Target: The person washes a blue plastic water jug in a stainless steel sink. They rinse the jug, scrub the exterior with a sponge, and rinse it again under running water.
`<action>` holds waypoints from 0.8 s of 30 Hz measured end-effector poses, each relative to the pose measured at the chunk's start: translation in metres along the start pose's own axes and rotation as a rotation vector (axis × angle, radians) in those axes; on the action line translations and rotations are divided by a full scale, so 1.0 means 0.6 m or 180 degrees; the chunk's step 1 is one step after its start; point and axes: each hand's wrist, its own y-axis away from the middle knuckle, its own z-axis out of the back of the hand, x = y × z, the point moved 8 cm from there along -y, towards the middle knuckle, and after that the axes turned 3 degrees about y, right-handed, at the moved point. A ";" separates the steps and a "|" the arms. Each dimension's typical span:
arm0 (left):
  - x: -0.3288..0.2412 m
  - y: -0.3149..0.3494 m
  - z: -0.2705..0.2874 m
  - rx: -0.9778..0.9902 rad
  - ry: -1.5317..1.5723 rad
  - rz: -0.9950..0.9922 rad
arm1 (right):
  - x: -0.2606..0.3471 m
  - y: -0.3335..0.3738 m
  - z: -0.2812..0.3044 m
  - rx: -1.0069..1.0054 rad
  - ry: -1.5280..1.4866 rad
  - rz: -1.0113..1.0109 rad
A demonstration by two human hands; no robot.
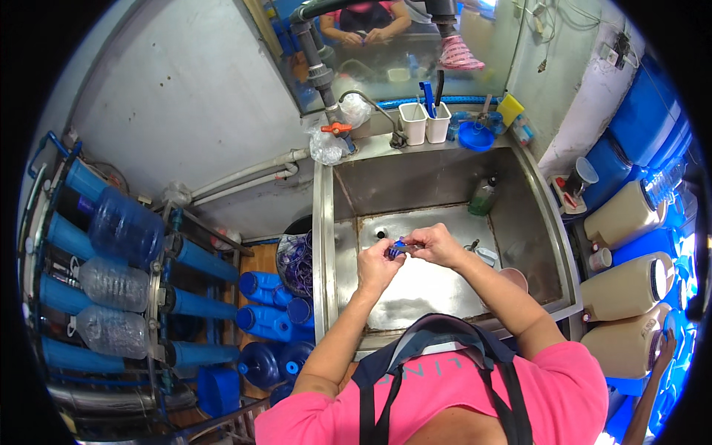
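Left hand [375, 268] and right hand [437, 246] gripped a small blue item [398, 249] between them, shape unclear, held over the steel sink [437, 293], presumably so that any drips or dropped bits would land inside it.

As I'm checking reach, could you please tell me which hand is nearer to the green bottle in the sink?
Right. The right hand is left of the green bottle and lower in view; the left hand is farther left.

A small blue object [399, 247] is showing mid-scene.
It's being held from left and right, partly hidden, pose unclear.
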 end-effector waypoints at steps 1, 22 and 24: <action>-0.004 -0.001 0.003 -0.0001 -0.0055 -0.0059 | -0.002 -0.002 -0.004 0.0175 0.0211 0.0011; 0.091 0.047 -0.056 0.0500 0.3796 0.1571 | -0.148 0.025 -0.021 -0.0719 -0.1330 -0.1933; 0.108 0.048 -0.030 0.0330 0.3395 0.1720 | -0.130 0.016 -0.014 -0.0660 -0.1003 -0.1767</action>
